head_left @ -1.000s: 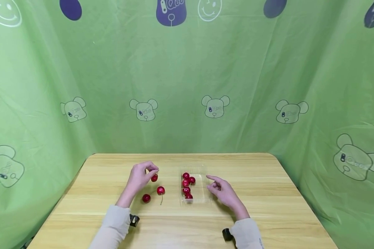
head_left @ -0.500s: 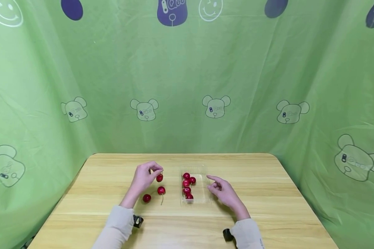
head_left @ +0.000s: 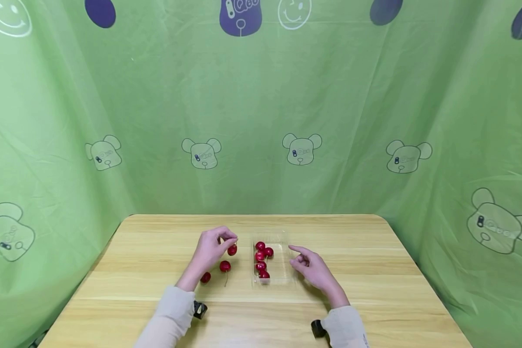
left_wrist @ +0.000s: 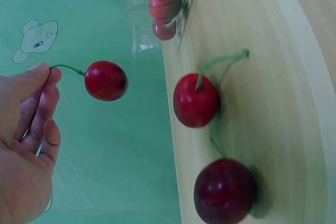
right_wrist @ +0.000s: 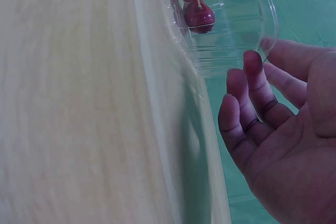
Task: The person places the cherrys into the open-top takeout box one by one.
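**Cherry held by stem, between loose pair and clear tray**

Left hand (head_left: 210, 251): thumb and forefinger pinch the stem of one cherry (head_left: 232, 250); the fruit hangs free below the fingers (left_wrist: 32, 80), clear of the counter (head_left: 374, 270). It sits just left of the clear plastic tray (head_left: 282, 270), not yet over it.

Right hand (head_left: 315, 270): hovers just right of the tray's right wall, holding nothing. Forefinger extended toward the tray, other fingers loosely curled and relaxed. The right wrist view shows the fingertips (right_wrist: 252, 61) close to the tray rim; contact cannot be confirmed.

Tray contents: a cluster of cherries (head_left: 262, 258) along its left side, right half bare.

On the counter, near side of the left hand: two loose cherries, one with stem (head_left: 224, 266), one darker (head_left: 206, 277) partly behind the wrist.

Risks, as judged:
- The grip is on the stem only. The stem could slip from the pinch or pull out of the fruit, and the cherry would drop and roll on the smooth wood.
- The tray looks thin and light. A nudge from either hand could slide or tip it and spill its cherries.
- The left wrist hangs close over the darker cherry; a sweep could send it rolling toward the near edge.
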Tool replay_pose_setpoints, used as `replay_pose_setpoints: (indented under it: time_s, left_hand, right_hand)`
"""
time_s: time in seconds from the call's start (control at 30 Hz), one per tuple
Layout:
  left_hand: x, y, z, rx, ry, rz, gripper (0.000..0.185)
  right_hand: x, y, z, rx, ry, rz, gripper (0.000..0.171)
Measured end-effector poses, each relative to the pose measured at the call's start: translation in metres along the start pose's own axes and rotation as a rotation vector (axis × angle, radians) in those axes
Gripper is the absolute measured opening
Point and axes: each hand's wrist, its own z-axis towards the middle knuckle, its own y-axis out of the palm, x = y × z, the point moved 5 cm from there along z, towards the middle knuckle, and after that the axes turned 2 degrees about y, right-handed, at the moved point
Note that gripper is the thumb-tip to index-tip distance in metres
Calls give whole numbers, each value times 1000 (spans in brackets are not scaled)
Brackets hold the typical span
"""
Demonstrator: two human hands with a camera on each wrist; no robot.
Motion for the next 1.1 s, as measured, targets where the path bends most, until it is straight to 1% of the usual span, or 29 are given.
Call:
replay_pose_setpoints:
  time_s: [0.1, 0.27, 0.47, 0.57, 0.8, 1.0, 1.1]
  left_hand:
    - [4, 4, 2, 0, 15, -1, 7]
    - [9, 9, 5, 4, 27, 0, 5]
    - [15, 18, 8, 3, 40, -28, 6]
    - [17, 23, 9, -6, 51, -42, 6]
    - [18, 33, 10, -22, 87, -78, 6]
    - [21, 41, 10, -41, 75, -102, 6]
    - [24, 44, 10, -54, 74, -109, 6]
  right_hand:
    - [0, -1, 0, 1, -5, -3, 49]
    - [0, -1, 1, 1, -6, -2, 49]
    - [1, 0, 1, 3, 1, -6, 49]
    - [2, 0, 2, 5, 9, 2, 50]
    - [4, 1, 3, -4, -12, 3, 49]
    - [4, 1, 2, 0, -19, -3, 49]
    - [4, 1, 2, 1, -8, 0, 49]
